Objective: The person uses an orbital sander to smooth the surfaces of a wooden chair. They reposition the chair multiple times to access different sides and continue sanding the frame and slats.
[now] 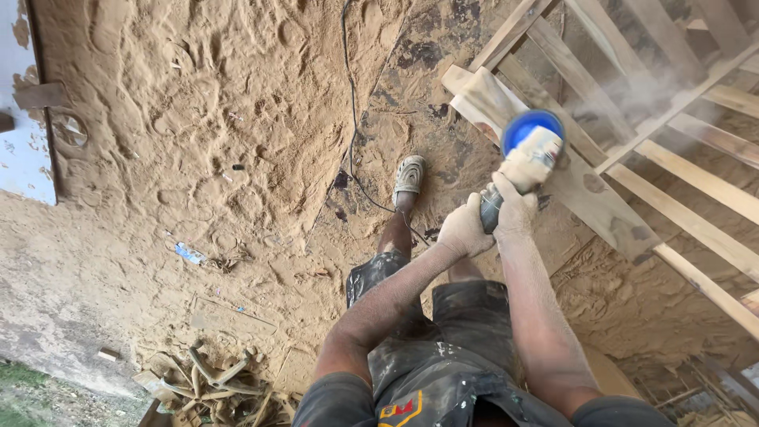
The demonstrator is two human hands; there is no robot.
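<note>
My left hand (pixel 464 230) and my right hand (pixel 514 210) both grip a dust-coated angle grinder (pixel 528 156) with a blue guard. The left hand wraps the rear handle, the right hand sits further forward on the body. The grinder's disc end presses on a wide wooden plank (pixel 589 192) that belongs to a slatted wooden frame (pixel 696 170). A haze of fine dust rises above the plank. Both forearms are covered in sawdust.
Thick sawdust (pixel 198 142) covers the ground. A black power cable (pixel 350 111) runs across it toward my sandalled foot (pixel 409 178). Wood scraps (pixel 213 379) lie at the lower left. A white panel (pixel 24 119) stands at the left edge.
</note>
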